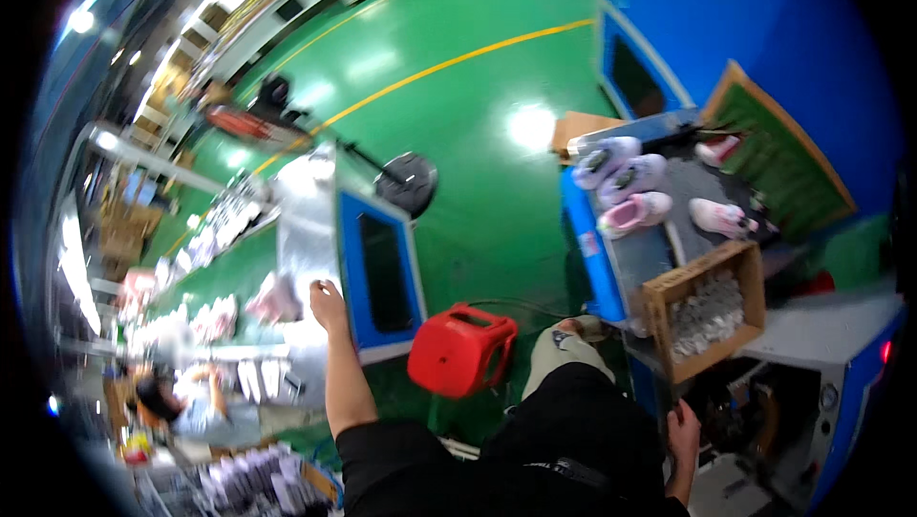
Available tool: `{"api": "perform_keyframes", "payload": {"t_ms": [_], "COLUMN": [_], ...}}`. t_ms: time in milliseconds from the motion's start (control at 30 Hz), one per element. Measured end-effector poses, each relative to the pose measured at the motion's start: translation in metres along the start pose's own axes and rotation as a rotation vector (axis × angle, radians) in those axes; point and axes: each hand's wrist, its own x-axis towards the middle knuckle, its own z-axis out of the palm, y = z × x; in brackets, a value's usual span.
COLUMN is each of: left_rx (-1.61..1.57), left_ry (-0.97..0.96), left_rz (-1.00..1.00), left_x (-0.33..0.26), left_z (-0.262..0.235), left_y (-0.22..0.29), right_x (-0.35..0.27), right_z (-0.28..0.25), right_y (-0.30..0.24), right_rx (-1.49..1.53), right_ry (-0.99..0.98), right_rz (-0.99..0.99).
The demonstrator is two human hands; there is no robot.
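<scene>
Two bare hands, held well apart, one out to each side. Left hand (328, 305) loosely curled at the edge of the metal table (308, 230); cannot tell through the blur whether gripping anything small, or whether touching the surface. Just left of that hand, a blurred pink shoe (274, 299), apparently outside its hold; farther out that way, more pale shoes (215, 321). Right hand (683, 431) low on its own side, fingers partly bent; cannot tell how far open, or with what, if anything, in hold. Just beyond that hand, a wooden box (707, 267) of small whitish pieces (709, 314); past the box, lilac shoes (638, 176) on a second table (642, 254). Between the hands, a red stool (462, 350). Judging by the poses, probably between two handlings, not midway through one. Would call next, if going for the pink shoe, for a short leftward reach with the left hand, fingers opened wider around the upper, then a lift without brushing the neighbouring shoes
</scene>
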Motion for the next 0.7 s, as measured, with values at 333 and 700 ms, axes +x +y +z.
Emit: {"api": "perform_keyframes", "payload": {"t_ms": [333, 700], "left_rx": [-0.663, -0.398], "left_ry": [-1.043, -1.230], "left_rz": [1.465, 1.374], "left_x": [-0.282, -0.477], "left_z": [0.139, 0.256], "left_y": [0.501, 0.754], "right_x": [-0.004, 0.039], "right_z": [-0.204, -0.253], "right_y": [-0.109, -0.063], "right_rx": [0.006, -0.718], "right_ry": [1.542, 1.678], "right_rz": [-0.473, -0.023]}}
